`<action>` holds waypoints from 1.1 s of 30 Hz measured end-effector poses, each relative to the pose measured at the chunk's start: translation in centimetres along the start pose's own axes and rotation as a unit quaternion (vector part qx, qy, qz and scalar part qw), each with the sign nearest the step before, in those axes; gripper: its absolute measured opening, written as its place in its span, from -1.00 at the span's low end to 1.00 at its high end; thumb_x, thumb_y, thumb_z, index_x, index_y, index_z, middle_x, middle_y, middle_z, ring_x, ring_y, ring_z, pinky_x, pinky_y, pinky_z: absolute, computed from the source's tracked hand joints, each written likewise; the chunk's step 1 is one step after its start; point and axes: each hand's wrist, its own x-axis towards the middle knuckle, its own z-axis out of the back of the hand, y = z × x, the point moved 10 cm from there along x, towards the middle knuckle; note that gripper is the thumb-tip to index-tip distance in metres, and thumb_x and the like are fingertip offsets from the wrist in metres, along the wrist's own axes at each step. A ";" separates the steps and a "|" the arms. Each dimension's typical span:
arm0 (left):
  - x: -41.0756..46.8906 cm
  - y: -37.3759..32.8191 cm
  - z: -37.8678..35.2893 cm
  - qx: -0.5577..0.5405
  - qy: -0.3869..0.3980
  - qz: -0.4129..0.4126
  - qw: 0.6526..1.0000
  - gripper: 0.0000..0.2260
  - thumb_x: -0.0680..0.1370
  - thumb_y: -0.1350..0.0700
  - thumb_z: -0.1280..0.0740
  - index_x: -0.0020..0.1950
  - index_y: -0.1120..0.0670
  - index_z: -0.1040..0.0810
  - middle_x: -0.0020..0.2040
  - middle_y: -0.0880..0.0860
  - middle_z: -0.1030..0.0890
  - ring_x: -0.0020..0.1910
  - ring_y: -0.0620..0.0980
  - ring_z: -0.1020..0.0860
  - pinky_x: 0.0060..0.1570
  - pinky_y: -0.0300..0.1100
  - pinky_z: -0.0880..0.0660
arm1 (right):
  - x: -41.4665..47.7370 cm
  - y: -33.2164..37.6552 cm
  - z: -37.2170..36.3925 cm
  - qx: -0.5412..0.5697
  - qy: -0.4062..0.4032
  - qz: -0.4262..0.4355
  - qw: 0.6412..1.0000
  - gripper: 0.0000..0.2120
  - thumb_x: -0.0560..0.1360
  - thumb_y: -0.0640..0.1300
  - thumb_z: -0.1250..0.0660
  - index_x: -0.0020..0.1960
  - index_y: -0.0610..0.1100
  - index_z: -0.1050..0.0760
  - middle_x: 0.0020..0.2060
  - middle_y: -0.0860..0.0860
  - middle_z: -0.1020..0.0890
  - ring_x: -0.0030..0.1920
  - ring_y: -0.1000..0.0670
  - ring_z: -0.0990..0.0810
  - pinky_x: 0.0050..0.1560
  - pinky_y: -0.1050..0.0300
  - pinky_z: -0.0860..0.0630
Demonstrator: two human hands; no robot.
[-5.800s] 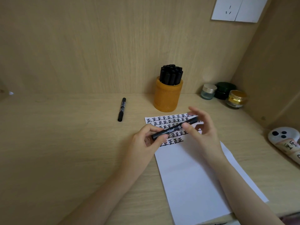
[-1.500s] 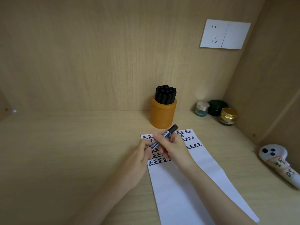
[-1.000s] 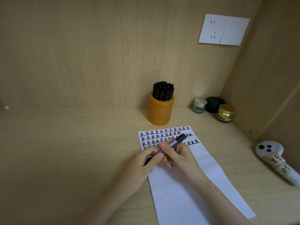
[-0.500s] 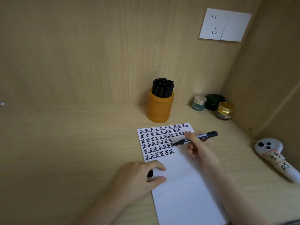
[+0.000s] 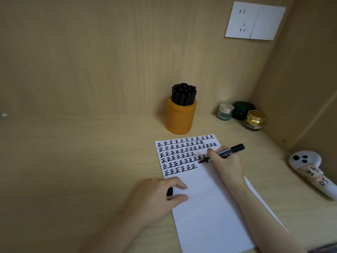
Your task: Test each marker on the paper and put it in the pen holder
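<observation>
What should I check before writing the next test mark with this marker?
1. The marker is uncapped: ok, bare tip.
2. The right hand grips it: ok.
3. The left hand rests on the edge of the paper, steadying it: ok.
4. The cap is kept ready: ok, the left hand holds it.
5. Tip touching the paper: cannot tell.
6. Room left in the pen holder: cannot tell, it looks packed.

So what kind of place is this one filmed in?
Probably a built-in study nook in a home or dorm: a wood-laminate desk boxed in by matching panels, a wall socket on the back panel, small cosmetic jars in the corner, and a pen holder full of markers.
</observation>
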 end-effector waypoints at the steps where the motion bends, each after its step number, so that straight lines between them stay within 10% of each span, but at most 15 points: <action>1: 0.0 0.0 0.0 0.000 -0.001 -0.001 1.000 -0.74 0.42 -0.32 -0.29 0.07 -0.31 -0.48 -0.46 -0.06 -0.39 -0.42 -0.12 -0.45 -0.27 -0.26 -0.45 | 0.0 0.0 0.0 -0.003 0.001 0.001 1.000 -0.74 0.49 -0.14 -0.39 -0.32 -0.17 -0.42 -0.53 0.03 -0.39 -0.49 0.07 -0.33 -0.39 0.17 -0.26; 33: 0.1 -0.3 0.4 0.000 -0.012 0.001 1.000 -0.76 0.43 -0.27 -0.32 0.05 -0.26 -0.53 -0.45 -0.10 -0.39 -0.42 -0.18 -0.42 -0.27 -0.34 -0.36 | -0.2 0.6 -0.1 -0.040 -0.009 0.032 0.999 -0.77 0.49 -0.21 -0.37 -0.29 -0.26 -0.43 -0.52 0.02 -0.36 -0.55 0.16 -0.29 -0.52 0.35 -0.21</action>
